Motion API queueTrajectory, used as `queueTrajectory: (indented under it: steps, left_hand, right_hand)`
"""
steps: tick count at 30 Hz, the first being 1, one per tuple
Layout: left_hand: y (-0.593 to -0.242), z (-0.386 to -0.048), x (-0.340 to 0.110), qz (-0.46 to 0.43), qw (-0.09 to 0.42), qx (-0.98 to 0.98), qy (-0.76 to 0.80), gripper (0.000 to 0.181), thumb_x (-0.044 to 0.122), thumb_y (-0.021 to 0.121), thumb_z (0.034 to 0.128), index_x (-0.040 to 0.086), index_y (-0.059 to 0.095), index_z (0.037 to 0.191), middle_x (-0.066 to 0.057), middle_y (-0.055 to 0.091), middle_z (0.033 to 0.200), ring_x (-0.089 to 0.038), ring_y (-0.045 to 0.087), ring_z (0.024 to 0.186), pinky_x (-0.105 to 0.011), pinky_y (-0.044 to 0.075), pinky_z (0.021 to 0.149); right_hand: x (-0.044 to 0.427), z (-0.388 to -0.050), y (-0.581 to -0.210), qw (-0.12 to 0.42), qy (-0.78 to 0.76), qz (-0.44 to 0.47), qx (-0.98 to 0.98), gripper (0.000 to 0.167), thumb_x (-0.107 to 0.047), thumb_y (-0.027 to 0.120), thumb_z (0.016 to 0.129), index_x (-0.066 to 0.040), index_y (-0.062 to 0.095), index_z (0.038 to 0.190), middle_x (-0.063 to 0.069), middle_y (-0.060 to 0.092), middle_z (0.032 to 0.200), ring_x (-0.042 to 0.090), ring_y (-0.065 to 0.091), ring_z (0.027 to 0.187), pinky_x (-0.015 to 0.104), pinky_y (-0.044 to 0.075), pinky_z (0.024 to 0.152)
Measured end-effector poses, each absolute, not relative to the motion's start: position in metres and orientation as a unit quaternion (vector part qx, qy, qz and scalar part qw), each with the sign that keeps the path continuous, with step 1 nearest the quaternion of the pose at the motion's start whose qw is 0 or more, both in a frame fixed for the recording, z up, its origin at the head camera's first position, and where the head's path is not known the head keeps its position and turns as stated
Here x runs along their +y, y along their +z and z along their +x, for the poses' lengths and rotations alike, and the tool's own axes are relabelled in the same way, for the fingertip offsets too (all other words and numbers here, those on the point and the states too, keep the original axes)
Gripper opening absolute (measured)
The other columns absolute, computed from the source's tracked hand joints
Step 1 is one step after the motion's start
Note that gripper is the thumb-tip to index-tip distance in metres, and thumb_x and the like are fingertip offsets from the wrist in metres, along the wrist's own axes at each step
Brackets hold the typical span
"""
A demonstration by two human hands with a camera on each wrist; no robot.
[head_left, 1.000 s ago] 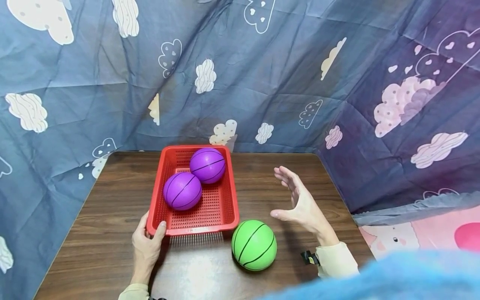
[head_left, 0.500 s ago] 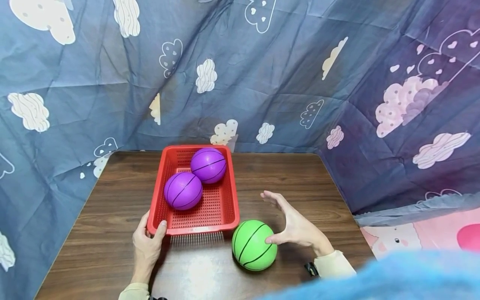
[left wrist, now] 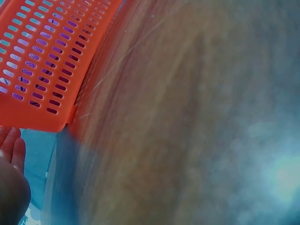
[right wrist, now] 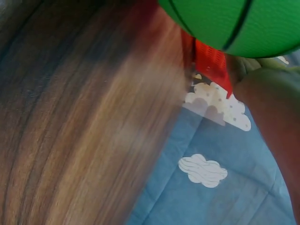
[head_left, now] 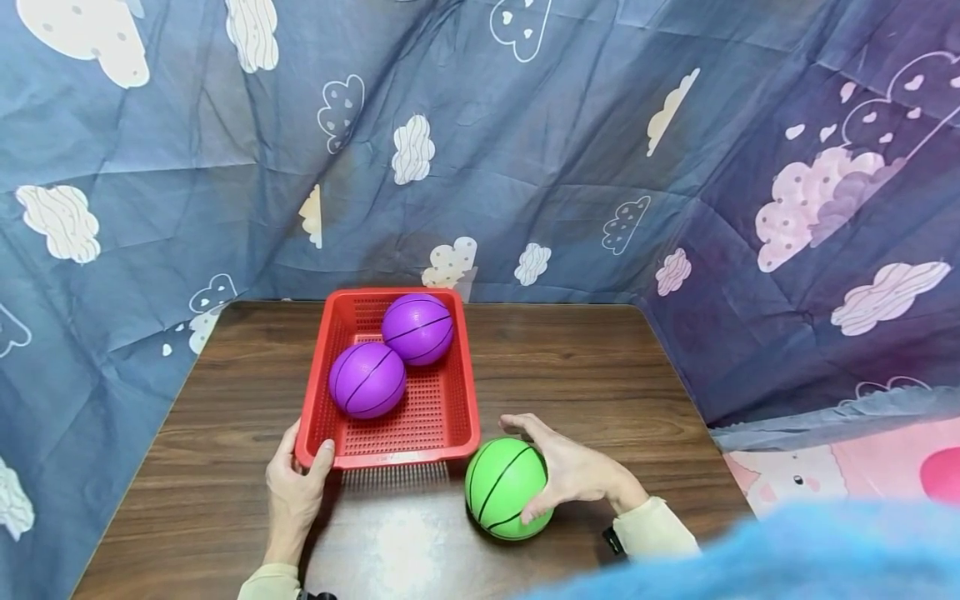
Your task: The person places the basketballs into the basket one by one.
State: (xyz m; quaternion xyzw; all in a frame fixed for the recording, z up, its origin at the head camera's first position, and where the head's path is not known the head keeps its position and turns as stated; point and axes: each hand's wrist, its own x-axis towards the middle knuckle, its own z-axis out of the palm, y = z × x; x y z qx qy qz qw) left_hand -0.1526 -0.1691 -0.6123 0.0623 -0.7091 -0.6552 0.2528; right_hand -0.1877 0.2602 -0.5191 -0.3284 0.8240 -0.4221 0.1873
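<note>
A red plastic basket (head_left: pixel 442 408) sits on the wooden table with two purple basketballs (head_left: pixel 367 380) inside, touching each other. My left hand (head_left: pixel 295 487) grips its near left corner, thumb over the rim and fingers along the outer side. Just outside the basket's near right corner rests a green basketball (head_left: pixel 498 487). My right hand (head_left: pixel 573 471) is curved round the right side of this ball, thumb on the near side and fingers at the far side. In the right wrist view the green basketball (right wrist: pixel 234 23) hides most of the fingers.
The brown table (head_left: pixel 570 358) ends against a blue cloud-print cloth (head_left: pixel 480 167) at the back and right. Something fuzzy and blue (head_left: pixel 787 558) blurs the lower right corner of the head view.
My right hand has moved left and toward me, from beside the green basketball to round it. The ball, the basket and my left hand have stayed in place.
</note>
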Motion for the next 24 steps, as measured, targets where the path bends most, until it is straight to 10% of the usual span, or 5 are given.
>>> queueTrajectory:
  steps: [24]
  left_hand:
    - [-0.611, -0.152, -0.168, 0.061, 0.244, -0.699, -0.669, 0.051, -0.002, 0.077, 0.0983, 0.002, 0.069, 0.149, -0.010, 0.077, 0.118, 0.001, 0.074, 0.101, -0.010, 0.058, 0.086]
  right_hand:
    - [0.279, -0.193, -0.539, 0.277, -0.494, -0.267, 0.780, 0.100, -0.021, 0.104, 0.071, -0.015, 0.052, 0.155, 0.008, 0.070, 0.139, 0.027, 0.071, 0.125, 0.038, 0.060, 0.105]
